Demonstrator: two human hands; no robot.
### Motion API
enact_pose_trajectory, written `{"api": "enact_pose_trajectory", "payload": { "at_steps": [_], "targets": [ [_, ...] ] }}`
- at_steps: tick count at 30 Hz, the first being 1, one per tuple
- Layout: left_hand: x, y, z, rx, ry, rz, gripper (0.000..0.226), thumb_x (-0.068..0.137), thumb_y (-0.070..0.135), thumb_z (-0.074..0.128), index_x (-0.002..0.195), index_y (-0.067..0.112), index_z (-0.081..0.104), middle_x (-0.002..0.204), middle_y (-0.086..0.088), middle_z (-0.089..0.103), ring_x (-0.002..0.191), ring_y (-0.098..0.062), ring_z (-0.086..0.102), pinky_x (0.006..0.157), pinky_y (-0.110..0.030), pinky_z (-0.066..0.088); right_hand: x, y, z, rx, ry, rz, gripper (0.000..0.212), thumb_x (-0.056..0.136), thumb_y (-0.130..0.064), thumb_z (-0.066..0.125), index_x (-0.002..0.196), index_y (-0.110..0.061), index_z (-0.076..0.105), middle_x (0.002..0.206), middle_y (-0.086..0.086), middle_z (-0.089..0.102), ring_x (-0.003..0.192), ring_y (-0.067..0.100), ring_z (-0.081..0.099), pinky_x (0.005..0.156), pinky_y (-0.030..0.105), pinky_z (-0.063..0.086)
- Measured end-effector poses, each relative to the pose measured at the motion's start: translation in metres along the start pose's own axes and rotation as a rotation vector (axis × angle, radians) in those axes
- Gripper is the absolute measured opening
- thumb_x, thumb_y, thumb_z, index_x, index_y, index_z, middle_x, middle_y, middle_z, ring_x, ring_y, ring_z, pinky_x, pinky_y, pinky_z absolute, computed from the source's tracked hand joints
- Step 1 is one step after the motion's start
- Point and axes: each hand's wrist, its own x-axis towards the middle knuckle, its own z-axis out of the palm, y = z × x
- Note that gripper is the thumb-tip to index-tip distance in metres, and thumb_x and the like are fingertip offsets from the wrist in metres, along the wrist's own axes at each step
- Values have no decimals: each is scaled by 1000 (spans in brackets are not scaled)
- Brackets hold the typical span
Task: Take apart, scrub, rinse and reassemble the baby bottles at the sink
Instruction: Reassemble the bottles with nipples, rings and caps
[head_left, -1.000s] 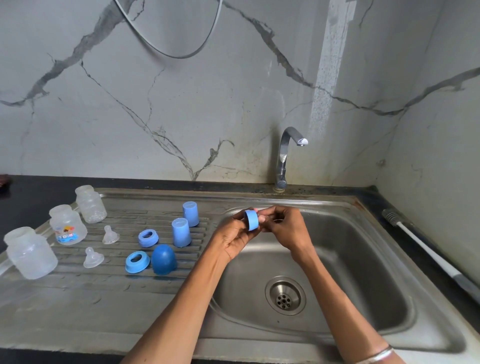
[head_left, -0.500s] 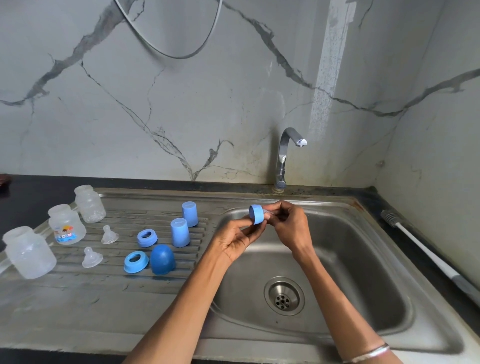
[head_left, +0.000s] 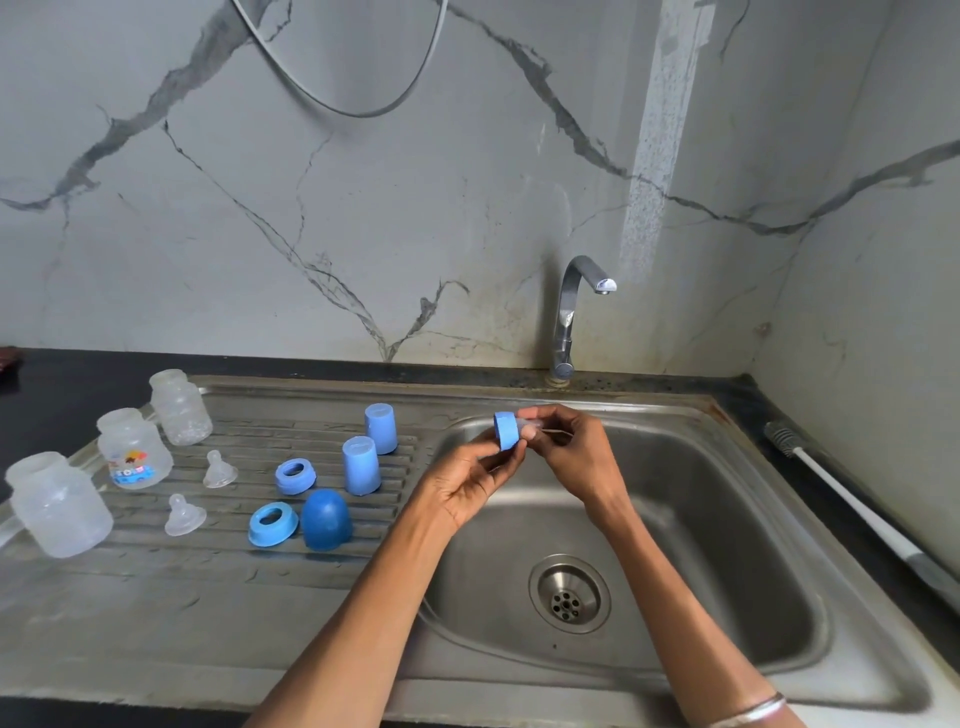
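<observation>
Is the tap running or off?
Off: no water falls from the tap spout, and the sink basin shows no stream.

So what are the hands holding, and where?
The left hand pinches a blue screw ring by its rim. The right hand grips the clear teat poking through the ring, over the sink.

A steel drainboard (head_left: 218, 613) is seen left of the sink basin (head_left: 753, 545). On it are set three clear bottles (head_left: 60, 506), two teats (head_left: 184, 515), two blue rings (head_left: 274, 525), and three blue caps (head_left: 326, 519).
</observation>
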Motion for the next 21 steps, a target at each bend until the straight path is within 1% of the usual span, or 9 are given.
{"api": "enact_pose_trajectory", "payload": {
  "at_steps": [2,4,7,10,12,14,16,18,21],
  "targets": [
    [-1,0,2,79,-19,24,29,89,-18,52,110,-3,67,105,-22,71,87,-25,72,81,-30,60,1,1,-2,-16,-16,18,18,88,-9,73,104,-16,75,96,-6,76,91,3,71,83,16,54],
    [-2,-1,3,144,26,40,30,88,-19,54,103,2,68,100,-21,71,84,-25,71,77,-31,61,0,3,-2,-39,-24,22,18,85,-5,75,100,-15,75,93,-5,77,89,4,71,83,18,55],
    [1,-2,3,224,119,63,39,87,-25,41,95,4,66,88,-17,70,79,-23,67,67,-29,60,-4,3,3,-33,-12,8,18,82,-1,77,94,-15,76,88,-4,77,85,5,72,79,17,56],
    [2,1,2,169,154,20,41,88,-25,35,92,4,65,78,-16,70,70,-22,64,58,-27,58,-4,1,9,-4,-3,-18,22,81,3,76,89,-17,74,86,-3,76,83,5,72,76,14,54],
    [2,3,1,122,151,-6,41,89,-23,34,91,4,65,80,-16,69,66,-21,64,55,-25,57,-4,0,11,20,-3,-22,22,82,2,76,89,-18,74,88,-4,76,85,6,71,75,14,53],
    [1,3,2,102,135,4,39,89,-21,37,93,4,67,87,-18,67,72,-23,64,57,-26,57,-3,2,10,25,-20,-14,20,84,-1,75,97,-17,75,93,-4,76,90,6,71,80,16,55],
    [0,4,2,122,126,49,35,89,-19,44,96,3,69,89,-18,68,80,-24,65,64,-27,59,-4,3,9,66,-64,9,22,89,-7,72,108,-18,74,98,-3,76,95,7,71,85,19,55],
    [-1,5,1,129,128,97,25,90,-14,54,98,2,71,91,-17,70,88,-24,66,70,-27,61,-7,3,9,147,-128,61,24,92,-19,71,116,-20,72,102,-1,76,97,10,71,86,20,54],
    [-4,7,-3,237,184,180,13,90,-2,64,100,4,71,95,-17,71,91,-24,69,73,-28,61,-10,-1,17,79,-166,61,28,88,-33,74,113,-23,74,103,-5,76,97,6,70,84,18,51]
  ]
}}
